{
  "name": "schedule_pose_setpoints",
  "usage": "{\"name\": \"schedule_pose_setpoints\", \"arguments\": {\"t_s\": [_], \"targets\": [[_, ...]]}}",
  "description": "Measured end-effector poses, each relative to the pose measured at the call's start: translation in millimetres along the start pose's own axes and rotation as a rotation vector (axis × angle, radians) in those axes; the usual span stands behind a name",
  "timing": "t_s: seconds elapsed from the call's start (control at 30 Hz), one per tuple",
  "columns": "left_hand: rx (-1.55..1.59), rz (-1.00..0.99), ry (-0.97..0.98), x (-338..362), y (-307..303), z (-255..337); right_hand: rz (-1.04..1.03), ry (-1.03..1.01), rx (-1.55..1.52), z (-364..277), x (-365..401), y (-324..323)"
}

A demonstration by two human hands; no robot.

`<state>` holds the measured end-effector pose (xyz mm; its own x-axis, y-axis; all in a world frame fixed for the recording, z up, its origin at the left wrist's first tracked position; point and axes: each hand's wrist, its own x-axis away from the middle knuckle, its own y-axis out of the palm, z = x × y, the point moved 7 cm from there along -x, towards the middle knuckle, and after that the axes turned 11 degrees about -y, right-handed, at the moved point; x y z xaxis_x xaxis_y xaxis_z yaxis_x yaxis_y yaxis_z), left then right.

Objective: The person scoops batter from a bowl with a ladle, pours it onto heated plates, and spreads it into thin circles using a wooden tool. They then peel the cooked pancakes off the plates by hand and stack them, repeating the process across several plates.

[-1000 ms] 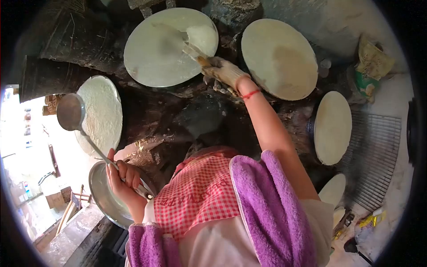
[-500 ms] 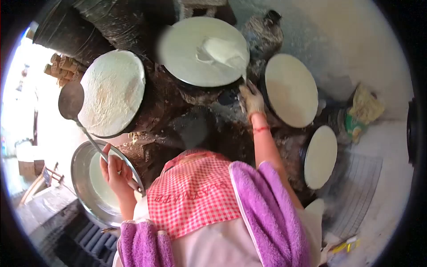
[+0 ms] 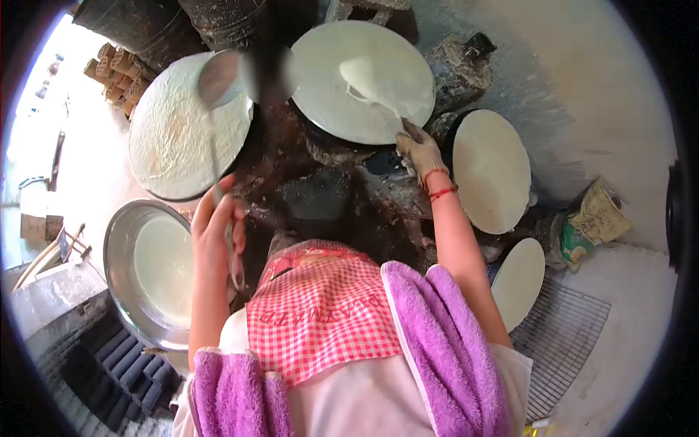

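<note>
Left of the middle griddle (image 3: 320, 102), a person's left hand (image 3: 212, 226) is gripping a ladle (image 3: 218, 81); the gloved right hand (image 3: 422, 154), nearer, is clutching a scraper (image 3: 398, 116) pointing inward from the griddle's near edge.

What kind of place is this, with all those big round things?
Probably a small kitchen or workshop for making thin pancakes. There are several round griddles with pale coatings, a metal basin of milky liquid, and a ladle in the left hand.
</note>
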<state>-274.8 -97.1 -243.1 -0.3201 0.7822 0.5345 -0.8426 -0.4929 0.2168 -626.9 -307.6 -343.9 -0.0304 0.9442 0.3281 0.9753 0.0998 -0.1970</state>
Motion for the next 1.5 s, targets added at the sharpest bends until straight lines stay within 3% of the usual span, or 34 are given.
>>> {"name": "schedule_pose_setpoints", "arguments": {"t_s": [0.07, 0.2, 0.3, 0.37, 0.43, 0.53, 0.6, 0.67, 0.7, 0.77, 0.8, 0.83, 0.87, 0.93, 1.0, 1.03, 1.07, 1.13, 1.17, 1.2, 1.23, 1.27, 1.3, 1.37, 1.43, 1.47, 1.5], "targets": [[0.051, -0.097, -0.134, -14, 36, -1, -0.208, -0.079, 0.046, 5, -6, 18], [0.236, -0.275, -0.281, -27, 79, -14, -0.363, -0.020, 0.068, 27, 57, -30], [0.358, -0.327, -0.328, -23, 106, -30, -0.296, -0.189, 0.121, 57, 83, -74], [0.427, -0.294, -0.357, -15, 133, -42, 0.098, -0.126, -0.393, 105, 77, -98], [0.443, -0.256, -0.354, -12, 159, -53, -0.033, 0.060, -0.306, 69, 79, -47], [0.466, -0.280, -0.397, -13, 187, -60, -0.343, 0.161, -0.445, 45, 70, 43], [0.545, -0.217, -0.450, -16, 198, -61, -0.412, 0.159, -0.354, 35, 67, 57], [1.187, -0.478, -0.793, -26, 200, -59, -0.523, 0.179, -0.348, 29, 68, 46], [1.418, -0.515, -0.845, -16, 197, -38, -0.479, 0.150, -0.319, 21, 70, 27], [1.470, -0.696, -0.779, -2, 171, -30, -0.363, 0.041, -0.290, 23, 65, -13], [1.474, -0.829, -0.771, 12, 162, -33, -0.198, 0.100, -0.280, 27, 62, -33], [1.372, -0.856, -0.663, 20, 152, -38, -0.022, 0.068, -0.309, 35, 50, -49], [1.266, -0.878, -0.558, 25, 143, -40, 0.012, 0.056, -0.426, 38, 39, -56], [1.208, -0.886, -0.425, 27, 132, -33, -0.046, -0.038, -0.144, 23, 29, -31], [1.306, -0.911, -0.494, 28, 122, -12, -0.400, -0.249, 0.124, 13, 26, 26], [1.334, -0.863, -0.477, 29, 114, 2, -0.478, -0.400, 0.039, 25, 20, 56], [1.271, -0.798, -0.433, 32, 102, 12, -0.485, -0.403, 0.038, 39, 16, 52], [0.780, -0.548, -0.271, 48, 58, 30, -0.474, -0.156, 0.114, 6, 40, 41], [0.669, -0.524, -0.187, 62, 31, 36, -0.330, -0.080, 0.128, -4, 47, 25], [0.563, -0.490, -0.101, 77, -1, 40, -0.092, -0.246, 0.080, 3, 41, 7], [0.651, -0.620, -0.032, 92, -28, 43, 0.016, -0.317, 0.088, 40, 23, -16], [0.708, -0.621, 0.041, 104, -50, 45, 0.008, -0.019, -0.085, 48, 45, -5], [0.686, -0.487, 0.100, 113, -69, 46, -0.028, -0.195, -0.034, 45, 58, 14], [0.682, -0.329, 0.184, 129, -108, 47, -0.175, -0.259, 0.032, 36, 100, 59], [1.041, -0.273, 0.026, 132, -147, 23, -0.345, -0.344, 0.110, 22, 130, 120], [1.058, -0.257, 0.033, 135, -166, 11, -0.402, -0.373, 0.121, 16, 140, 150], [1.186, -0.249, -0.015, 136, -185, -8, -0.501, -0.475, 0.312, 9, 144, 180]]}}
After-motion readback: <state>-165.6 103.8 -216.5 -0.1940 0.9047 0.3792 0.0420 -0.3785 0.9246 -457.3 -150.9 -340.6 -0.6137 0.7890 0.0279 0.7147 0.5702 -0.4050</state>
